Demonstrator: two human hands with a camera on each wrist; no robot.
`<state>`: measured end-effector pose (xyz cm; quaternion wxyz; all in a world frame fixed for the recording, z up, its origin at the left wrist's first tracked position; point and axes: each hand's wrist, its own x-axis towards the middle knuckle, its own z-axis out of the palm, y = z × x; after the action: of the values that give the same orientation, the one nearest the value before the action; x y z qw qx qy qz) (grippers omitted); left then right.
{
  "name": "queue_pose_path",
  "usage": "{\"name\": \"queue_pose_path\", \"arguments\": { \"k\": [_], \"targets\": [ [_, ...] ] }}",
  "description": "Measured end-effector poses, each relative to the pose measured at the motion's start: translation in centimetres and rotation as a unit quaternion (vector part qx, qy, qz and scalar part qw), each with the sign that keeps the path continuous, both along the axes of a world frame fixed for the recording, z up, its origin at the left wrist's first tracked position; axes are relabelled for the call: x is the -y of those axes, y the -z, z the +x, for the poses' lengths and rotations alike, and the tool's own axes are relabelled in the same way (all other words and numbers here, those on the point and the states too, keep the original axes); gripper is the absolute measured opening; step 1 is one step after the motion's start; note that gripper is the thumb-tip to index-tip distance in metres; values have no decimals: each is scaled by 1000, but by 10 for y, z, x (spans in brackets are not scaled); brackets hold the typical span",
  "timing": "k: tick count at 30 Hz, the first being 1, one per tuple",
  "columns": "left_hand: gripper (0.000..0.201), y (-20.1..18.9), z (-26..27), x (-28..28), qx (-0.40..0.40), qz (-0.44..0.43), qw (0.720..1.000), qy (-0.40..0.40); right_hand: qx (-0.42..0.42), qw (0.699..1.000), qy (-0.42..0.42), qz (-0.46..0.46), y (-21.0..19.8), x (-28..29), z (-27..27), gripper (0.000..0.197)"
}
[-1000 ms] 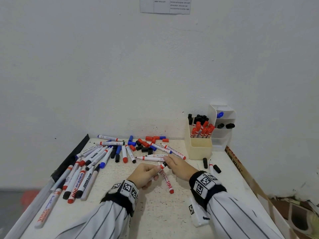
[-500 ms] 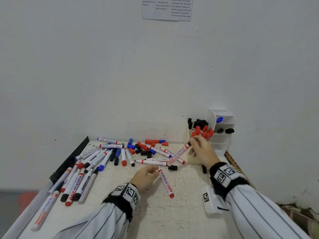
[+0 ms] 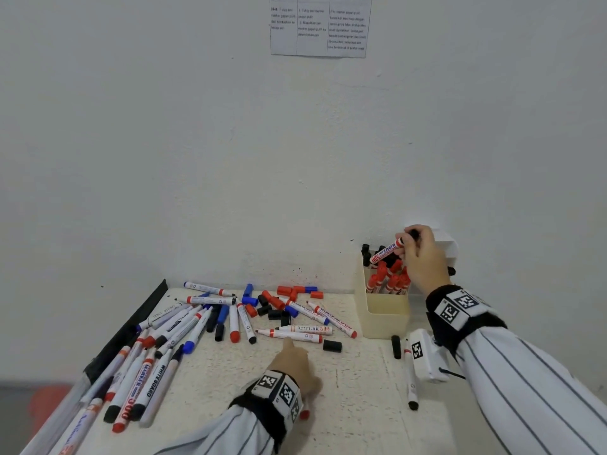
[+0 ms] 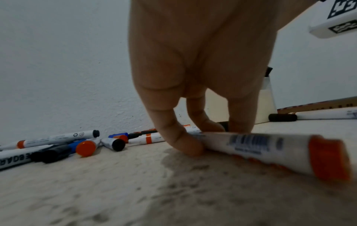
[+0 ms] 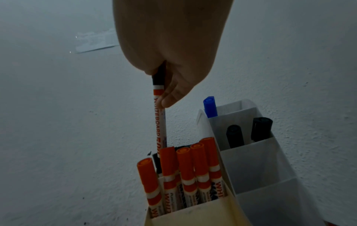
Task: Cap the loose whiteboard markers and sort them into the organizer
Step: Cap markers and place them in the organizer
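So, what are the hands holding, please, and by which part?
Right hand grips the black-capped marker at its capped end; left hand pinches the red-ended marker by its barrel.

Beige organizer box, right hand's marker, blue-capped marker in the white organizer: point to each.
Beige organizer box (image 3: 387, 323): head view, front wall.
Right hand's marker (image 5: 160, 125): right wrist view, printed barrel.
Blue-capped marker (image 5: 210, 107): right wrist view, cap.

Our right hand (image 3: 425, 257) has carried the black-capped marker (image 3: 384, 252) up over the organizer (image 3: 387, 318); our left hand (image 3: 294, 361) has dropped to pinch a red marker (image 4: 260, 146)
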<state>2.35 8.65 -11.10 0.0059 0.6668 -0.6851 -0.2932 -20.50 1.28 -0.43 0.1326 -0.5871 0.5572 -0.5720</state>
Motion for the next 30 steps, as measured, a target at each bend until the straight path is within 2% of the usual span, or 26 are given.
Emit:
{"name": "queue_pose_path", "arguments": {
  "k": [3, 8, 10, 12, 15, 20, 24, 30],
  "targets": [
    [44, -1, 12, 7, 2, -22, 999, -40, -26, 1000, 7, 12, 2, 13, 1, 18],
    [6, 0, 30, 16, -82, -16, 991, -102, -80, 996, 19, 34, 5, 32, 0, 18],
    [13, 0, 35, 21, -132, -25, 983, -126, -110, 993, 23, 37, 5, 40, 2, 20],
    [4, -3, 40, 26, -177, -23, 973, -145, -145, 987, 33, 58, 3, 47, 4, 23],
    [15, -4, 44, 33, -222, -6, 962, -158, -167, 981, 53, 86, 5, 55, 7, 23],
    [27, -6, 50, 39, -297, 15, 933, -200, -224, 965, 101, 92, 12, 60, 13, 11],
    [44, -7, 57, 41, -347, 41, 908, -230, -264, 943, 60, 196, 16, 60, 18, 25],
    [37, -4, 58, 40, -388, 55, 875, -285, -345, 905, 32, 247, 22, 62, 21, 33]
  ]
}}
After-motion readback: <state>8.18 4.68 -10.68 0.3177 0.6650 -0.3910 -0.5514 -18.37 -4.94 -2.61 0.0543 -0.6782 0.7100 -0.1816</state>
